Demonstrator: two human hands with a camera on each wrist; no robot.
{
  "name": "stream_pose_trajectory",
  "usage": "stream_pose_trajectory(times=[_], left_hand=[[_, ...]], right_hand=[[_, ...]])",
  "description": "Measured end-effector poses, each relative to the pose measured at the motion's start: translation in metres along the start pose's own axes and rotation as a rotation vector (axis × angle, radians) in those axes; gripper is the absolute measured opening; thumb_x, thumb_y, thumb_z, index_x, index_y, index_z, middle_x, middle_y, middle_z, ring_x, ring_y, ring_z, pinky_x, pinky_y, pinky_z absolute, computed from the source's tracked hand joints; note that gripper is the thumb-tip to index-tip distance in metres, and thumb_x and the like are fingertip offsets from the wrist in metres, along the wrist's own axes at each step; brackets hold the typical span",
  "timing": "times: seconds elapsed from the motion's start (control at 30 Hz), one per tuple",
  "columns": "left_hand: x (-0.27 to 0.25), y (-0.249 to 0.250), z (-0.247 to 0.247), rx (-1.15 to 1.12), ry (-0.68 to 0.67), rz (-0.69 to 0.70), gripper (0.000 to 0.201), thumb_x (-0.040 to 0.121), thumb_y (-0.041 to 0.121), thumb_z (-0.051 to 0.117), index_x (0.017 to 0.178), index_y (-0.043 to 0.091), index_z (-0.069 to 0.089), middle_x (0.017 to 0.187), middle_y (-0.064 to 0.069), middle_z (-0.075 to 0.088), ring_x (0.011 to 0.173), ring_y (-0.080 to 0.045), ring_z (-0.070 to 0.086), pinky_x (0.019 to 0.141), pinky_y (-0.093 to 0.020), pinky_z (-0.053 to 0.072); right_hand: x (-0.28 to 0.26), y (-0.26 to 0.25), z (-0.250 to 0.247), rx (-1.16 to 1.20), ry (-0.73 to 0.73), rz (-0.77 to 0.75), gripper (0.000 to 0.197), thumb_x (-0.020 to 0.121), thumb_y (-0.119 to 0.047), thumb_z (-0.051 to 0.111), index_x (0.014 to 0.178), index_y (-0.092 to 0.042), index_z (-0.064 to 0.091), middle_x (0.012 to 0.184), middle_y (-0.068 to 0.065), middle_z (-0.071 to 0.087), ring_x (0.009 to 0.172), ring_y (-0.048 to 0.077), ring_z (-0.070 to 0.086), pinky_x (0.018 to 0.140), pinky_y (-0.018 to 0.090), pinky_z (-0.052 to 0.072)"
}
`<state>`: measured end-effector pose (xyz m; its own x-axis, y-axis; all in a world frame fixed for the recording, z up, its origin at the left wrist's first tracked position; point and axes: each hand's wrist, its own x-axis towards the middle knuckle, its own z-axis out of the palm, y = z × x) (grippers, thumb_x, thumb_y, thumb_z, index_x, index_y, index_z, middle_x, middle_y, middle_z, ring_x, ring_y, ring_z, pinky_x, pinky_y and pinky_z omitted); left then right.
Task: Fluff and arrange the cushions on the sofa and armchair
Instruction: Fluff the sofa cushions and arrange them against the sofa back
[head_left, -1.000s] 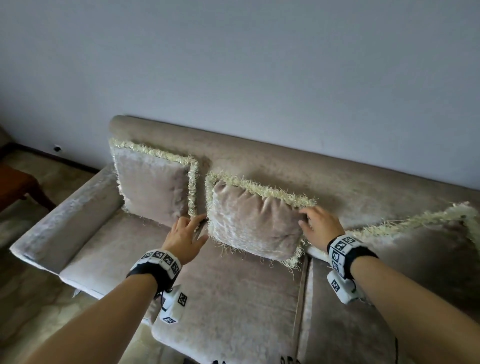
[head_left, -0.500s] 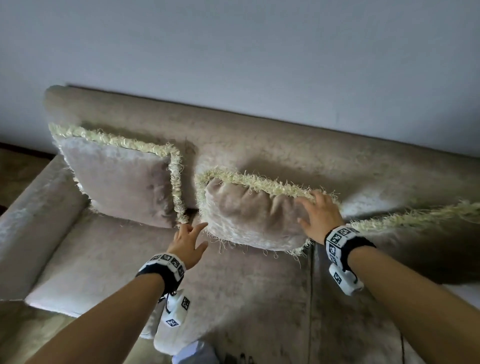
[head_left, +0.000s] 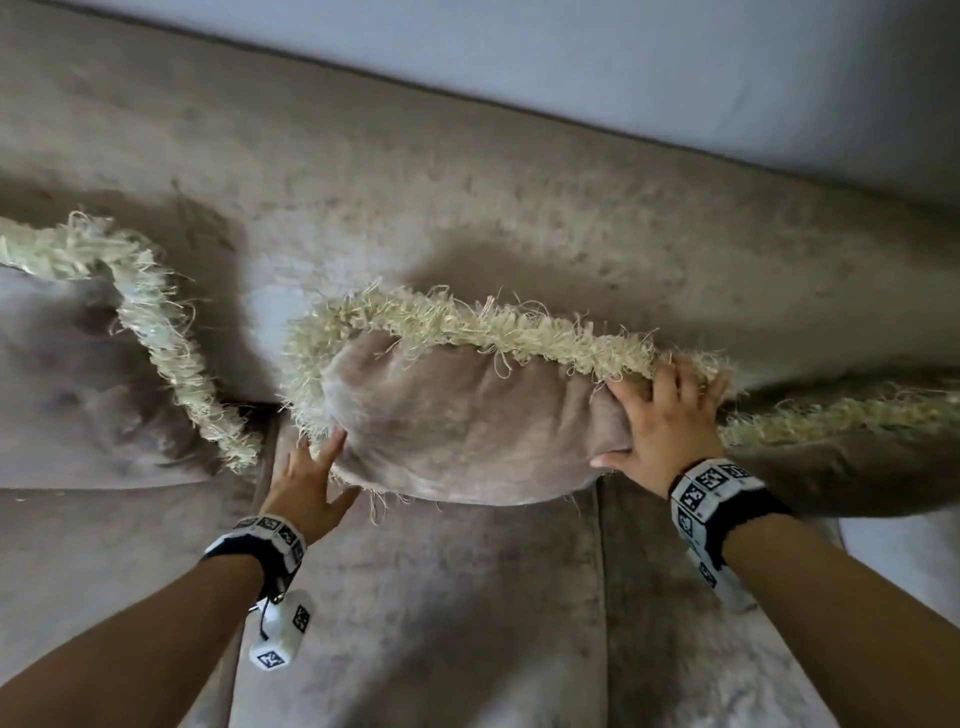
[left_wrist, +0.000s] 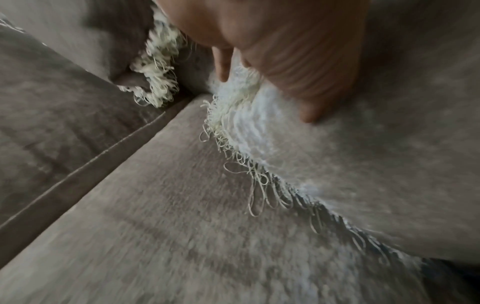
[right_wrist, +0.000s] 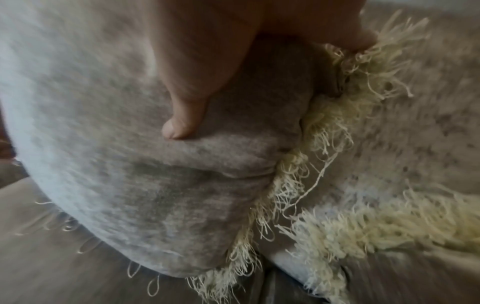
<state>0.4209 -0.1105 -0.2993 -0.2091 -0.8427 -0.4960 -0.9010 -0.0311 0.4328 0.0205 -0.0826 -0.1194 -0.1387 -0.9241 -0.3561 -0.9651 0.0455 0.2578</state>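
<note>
The middle cushion (head_left: 457, 421), beige velvet with a cream fringe, leans on the sofa backrest (head_left: 467, 182). My right hand (head_left: 660, 415) grips its upper right corner. The fingers curl over the fringe, and the thumb (right_wrist: 182, 121) digs into the velvet (right_wrist: 103, 164). My left hand (head_left: 317, 467) lies with straight fingers against the cushion's lower left corner. In the left wrist view its fingertips (left_wrist: 307, 115) touch the fringe and the cushion (left_wrist: 376, 164). A matching left cushion (head_left: 78, 364) and a right cushion (head_left: 857, 457) flank it.
The sofa seat (head_left: 441, 597) spreads below the cushions, with seams between its seat pads. The left cushion's corner (left_wrist: 78, 47) sits close to my left hand. The right cushion's fringe (right_wrist: 389, 226) lies right beside my right hand. A pale wall (head_left: 675, 62) rises behind the backrest.
The view has closed in on the sofa. My right hand slid up to the middle cushion's top right corner and took hold. My left hand moved in against its lower left corner.
</note>
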Motion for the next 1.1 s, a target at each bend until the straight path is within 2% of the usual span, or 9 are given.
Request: stream_pose_trajectory(times=[0.17,0.3,0.43,0.53,0.6,0.73,0.8,0.9,1.1], left_hand=[[0.052,-0.024,0.047,-0.006,-0.080,-0.018,0.093,0.063,0.086,0.052,0.122,0.014,0.059,0.109,-0.012,0.065,0.104,-0.039,0.059,0.089,-0.053,0.049],[0.063,-0.009,0.054,-0.019,-0.076,0.009,0.055,0.073,0.054,0.074,0.098,0.005,0.072,0.088,-0.015,0.072,0.088,-0.031,0.064,0.080,-0.036,0.047],[0.066,-0.019,0.070,0.038,-0.069,0.020,0.066,0.077,0.058,0.047,0.085,-0.003,0.072,0.076,-0.024,0.069,0.077,-0.041,0.066,0.074,-0.046,0.053],[0.070,-0.020,0.070,0.044,-0.101,-0.042,0.051,0.089,0.038,0.050,0.103,-0.007,0.068,0.094,-0.029,0.068,0.093,-0.044,0.063,0.088,-0.049,0.047],[0.067,-0.016,0.066,0.054,-0.086,-0.047,0.032,0.093,0.015,0.051,0.101,-0.012,0.066,0.094,-0.033,0.066,0.090,-0.046,0.063,0.087,-0.049,0.046],[0.053,-0.008,0.062,0.063,-0.008,-0.089,0.013,0.069,-0.008,0.055,0.079,-0.013,0.061,0.064,-0.026,0.057,0.056,-0.042,0.058,0.056,-0.053,0.051],[0.037,0.001,0.058,0.043,0.051,-0.038,0.027,0.063,-0.011,0.060,0.090,-0.011,0.058,0.069,-0.022,0.055,0.057,-0.040,0.055,0.057,-0.054,0.051],[0.005,0.013,0.042,0.022,0.230,0.010,0.038,0.074,-0.011,0.061,0.111,-0.007,0.052,0.083,-0.027,0.060,0.073,-0.045,0.060,0.077,-0.062,0.048],[-0.045,0.028,-0.013,0.056,0.324,0.265,0.065,0.067,-0.012,0.062,0.122,0.014,0.042,0.079,-0.025,0.060,0.064,-0.043,0.059,0.057,-0.045,0.047]], right_hand=[[0.022,0.014,0.039,0.009,0.105,0.007,0.090,0.046,-0.061,0.084,0.117,-0.024,0.041,0.125,0.028,0.040,0.123,0.057,0.034,0.095,0.084,0.014],[0.029,0.017,0.069,0.055,0.264,-0.024,0.054,0.071,-0.056,0.057,0.109,-0.019,0.043,0.120,0.022,0.032,0.124,0.054,0.030,0.093,0.084,0.018],[0.032,0.015,0.089,0.125,0.417,-0.032,0.035,0.081,-0.039,0.057,0.104,-0.017,0.043,0.117,0.020,0.033,0.122,0.054,0.033,0.092,0.080,0.025],[0.031,0.012,0.098,0.166,0.456,-0.020,0.027,0.087,-0.037,0.047,0.104,-0.016,0.044,0.117,0.020,0.033,0.123,0.054,0.033,0.093,0.079,0.025],[0.029,0.011,0.100,0.195,0.443,-0.013,0.031,0.086,-0.040,0.047,0.107,-0.017,0.044,0.117,0.019,0.032,0.124,0.051,0.031,0.094,0.079,0.024],[0.019,0.008,0.100,0.191,0.412,-0.012,0.048,0.078,-0.052,0.050,0.112,-0.018,0.043,0.117,0.019,0.034,0.119,0.050,0.034,0.095,0.081,0.020],[0.011,0.004,0.100,0.189,0.431,0.005,0.051,0.077,-0.043,0.063,0.115,-0.019,0.041,0.116,0.019,0.033,0.117,0.049,0.033,0.093,0.080,0.024],[-0.007,0.001,0.099,0.192,0.424,0.049,0.063,0.071,-0.028,0.073,0.123,-0.020,0.038,0.117,0.016,0.030,0.114,0.044,0.031,0.092,0.078,0.028],[-0.045,0.026,0.083,0.262,0.478,0.126,0.083,0.061,-0.007,0.079,0.130,-0.020,0.034,0.120,0.015,0.025,0.109,0.039,0.025,0.085,0.076,0.037]])
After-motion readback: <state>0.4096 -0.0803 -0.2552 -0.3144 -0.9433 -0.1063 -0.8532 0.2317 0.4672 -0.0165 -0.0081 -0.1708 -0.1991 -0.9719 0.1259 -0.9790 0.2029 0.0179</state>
